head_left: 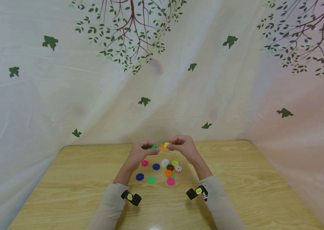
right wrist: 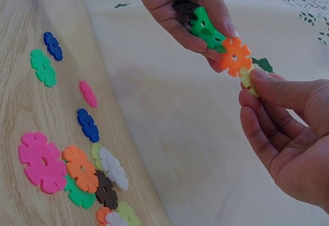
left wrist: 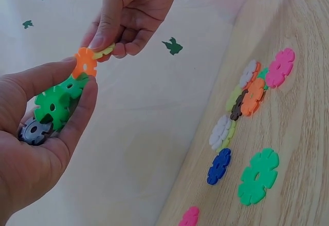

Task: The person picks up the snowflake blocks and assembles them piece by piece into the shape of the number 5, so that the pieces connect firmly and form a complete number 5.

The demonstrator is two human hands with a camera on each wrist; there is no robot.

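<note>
Above the far part of the table, my left hand (head_left: 139,154) grips a joined string of slotted plastic snowflake discs between thumb and fingers. In the left wrist view, a dark grey disc (left wrist: 34,131) sits deepest in the palm, followed by green discs (left wrist: 53,106) and an orange disc (left wrist: 85,63) at the outer end. My right hand (head_left: 186,149) pinches a pale yellow disc (right wrist: 247,79) between thumb and forefinger. The yellow disc meets the orange one's edge, partly covered by the right fingertips.
On the wooden table (head_left: 78,179), loose discs lie below the hands: pink (head_left: 171,181), blue (head_left: 140,177), green (head_left: 151,180), and a cluster with orange (head_left: 168,173), brown (head_left: 170,167) and white (head_left: 165,162) ones. A pale curtain (head_left: 107,111) with leaf prints hangs behind the table's far edge.
</note>
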